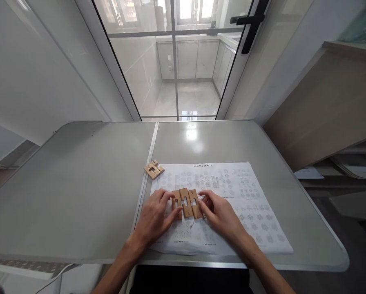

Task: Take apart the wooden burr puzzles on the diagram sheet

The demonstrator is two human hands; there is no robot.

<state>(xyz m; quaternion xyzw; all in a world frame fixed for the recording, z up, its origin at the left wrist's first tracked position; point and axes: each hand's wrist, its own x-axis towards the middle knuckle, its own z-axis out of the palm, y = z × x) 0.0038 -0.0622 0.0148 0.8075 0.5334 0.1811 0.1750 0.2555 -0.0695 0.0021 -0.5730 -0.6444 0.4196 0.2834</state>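
Note:
Several notched wooden puzzle pieces lie side by side on the printed sheet (232,228), among them the middle wooden puzzle piece (187,210). My left hand (155,210) has its thumb and forefinger closed on the left wooden puzzle piece (176,195), covering part of it. On the other side, my right hand (221,210) curls its thumb and fingers against the right wooden puzzle piece (197,212). Small dark marks show on the pieces. Past my left hand, a small group of wooden pieces (154,174) rests at the sheet's upper left corner, with a gap in its middle.
The grey folding table (79,183) has a metal seam (154,141) running left of the sheet. A glass door (177,73) with a black handle (247,19) stands beyond its far edge. A wooden shelf unit (326,98) is at the right.

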